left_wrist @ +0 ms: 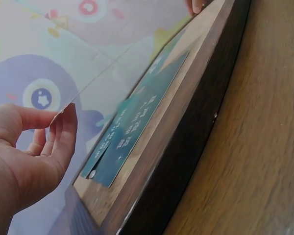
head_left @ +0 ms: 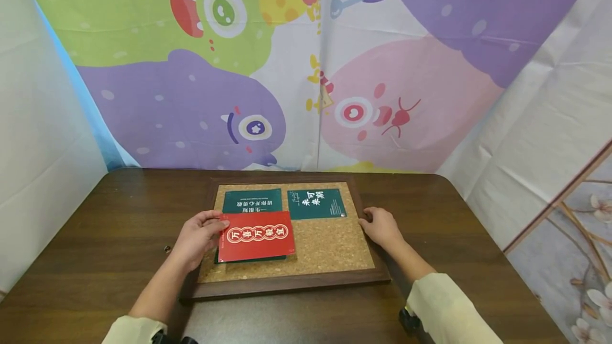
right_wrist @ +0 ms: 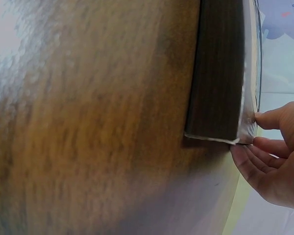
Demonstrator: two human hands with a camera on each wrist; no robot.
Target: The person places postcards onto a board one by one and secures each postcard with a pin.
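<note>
Between thumb and fingers of my left hand [head_left: 196, 240] is pinched the left edge of a red card [head_left: 256, 251] with pale lettering. The left wrist view shows this card almost edge-on, raised above the framed cork board [head_left: 330, 248]. Beneath it lie a green card [left_wrist: 137, 120] and part of another, overlapping. A green card [head_left: 253, 195] at the board's upper left is partly covered by the red one; another green card [head_left: 315, 204] lies at upper right. My right hand [head_left: 382, 227] grips the right side of the board's frame, thumb on top, fingers at the side.
The board rests on a brown wooden table [head_left: 143, 195]. A small round metal object [head_left: 167, 249] lies left of the board. Behind stands a curtain [head_left: 296, 94] with cartoon figures, and a flowered panel [head_left: 588, 259] is at the right.
</note>
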